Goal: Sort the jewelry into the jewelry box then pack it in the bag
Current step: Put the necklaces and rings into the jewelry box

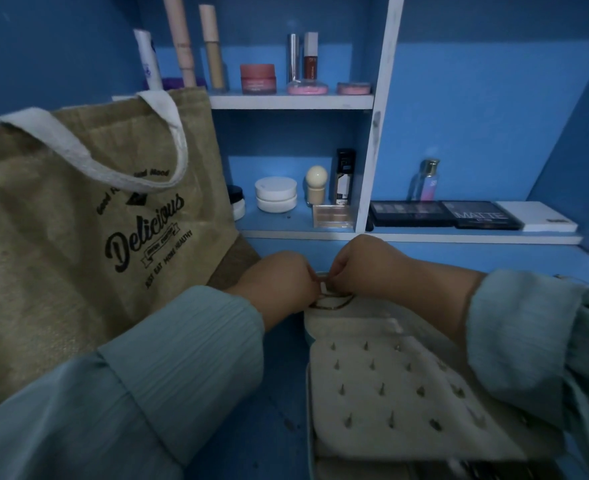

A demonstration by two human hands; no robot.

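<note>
On the blue table surface [279,393], at the far end of an open cream-white jewelry box [383,386], the person's two hands meet. The left hand [282,278] and the right hand [366,265] both have curled fingers, and their fingertips pinch together at a small white strap or tab [322,285] at the top of the box. Just under the fingertips lie thin gold-coloured bangles [331,303], resting on the rounded cream end of the box; whether the fingers also touch the bangles cannot be told, because the picture is dim there. The padded panel of the box carries rows of small dark metal studs or earrings [381,388], standing in the cream fabric. Both arms wear pale teal pleated sleeves [182,358].

To the left stands a tan woven jute bag [61,237] with white cloth handles and the black printed word "Delicious"; it is upright and just beside the left forearm. Behind the hands is a blue and white shelf unit [293,101]. Its upper shelf holds tubes, a pink jar [257,77] and flat pink compacts. The lower shelf holds white round jars [275,194], a beige sponge on a stand, and a black bottle. More to the right lie dark eyeshadow palettes [445,214], and a small clear bottle stands behind them.
</note>
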